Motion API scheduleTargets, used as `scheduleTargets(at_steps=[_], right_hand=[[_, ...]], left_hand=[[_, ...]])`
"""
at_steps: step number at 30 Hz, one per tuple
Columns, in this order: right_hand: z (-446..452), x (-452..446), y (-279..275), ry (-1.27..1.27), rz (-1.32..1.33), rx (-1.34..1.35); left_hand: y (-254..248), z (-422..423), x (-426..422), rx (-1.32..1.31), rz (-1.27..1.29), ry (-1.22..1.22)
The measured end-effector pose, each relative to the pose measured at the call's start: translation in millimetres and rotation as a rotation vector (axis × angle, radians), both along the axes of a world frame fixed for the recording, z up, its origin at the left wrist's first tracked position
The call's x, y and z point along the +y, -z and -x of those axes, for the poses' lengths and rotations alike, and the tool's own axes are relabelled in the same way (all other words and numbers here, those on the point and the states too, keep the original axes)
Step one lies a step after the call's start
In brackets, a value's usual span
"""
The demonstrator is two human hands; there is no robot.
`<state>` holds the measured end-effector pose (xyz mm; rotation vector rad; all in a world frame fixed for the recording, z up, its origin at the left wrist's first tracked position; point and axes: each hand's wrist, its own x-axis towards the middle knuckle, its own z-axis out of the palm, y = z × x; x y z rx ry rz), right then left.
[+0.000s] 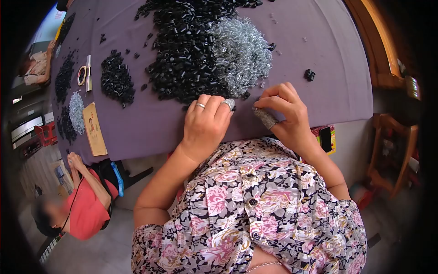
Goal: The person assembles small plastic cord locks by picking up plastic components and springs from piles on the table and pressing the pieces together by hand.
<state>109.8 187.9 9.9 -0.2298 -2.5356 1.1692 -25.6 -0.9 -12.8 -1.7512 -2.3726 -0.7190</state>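
Note:
At the near edge of a large pile of black tubular pieces (182, 59) is my left hand (207, 119), closed, with a ring and a silvery fingertip cover; a small dark piece shows at its fingertips. To its right my right hand (285, 109) is raised over the cloth, thumb and finger pinched together, the thumb wrapped in a grey cover (265, 118). Whatever that pinch holds is too small to make out. Beyond both hands lies a heap of small clear pieces (242, 55), touching the black pile.
The purple cloth (337, 91) carries a small black cluster (310, 75) at right. Farther left are a smaller black pile (117, 78), a tape roll (81, 75), a tan card (94, 130) and another clear heap (76, 113). A person in red (89, 205) sits at left; a wooden chair (392, 150) stands right.

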Motion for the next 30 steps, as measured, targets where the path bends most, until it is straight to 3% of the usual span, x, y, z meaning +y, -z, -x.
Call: scheduleTargets(at_steps=[6, 9, 13, 17, 25, 30], right_hand=[[2.1, -1.0, -3.4, -0.020, 0.031, 0.053], [-0.5, -2.6, -7.4, -0.031, 0.191, 0.049], [1.6, -6.0, -11.2, -0.065, 0.374, -0.017], [3.4, -6.2, -10.3, -0.095, 0.381, -0.008], [2.0, -8.9, -4.1, -0.098, 0.397, -0.021], [2.6, -11.3, -0.9, -0.138, 0.232, 0.031]], left_hand=[[-10.3, -3.0, -3.8, -0.127, -0.038, -0.030], [-25.2, -12.7, -4.2, -0.514, -0.132, -0.052], [-26.2, -26.9, -4.9, -1.256, -0.154, -0.170], [-20.2, -28.2, -2.4, -1.549, -0.233, -0.135], [-24.9, -22.0, -0.9, -1.723, -0.125, -0.130], [-14.4, -23.8, -5.9, -1.916, -0.149, -0.162]])
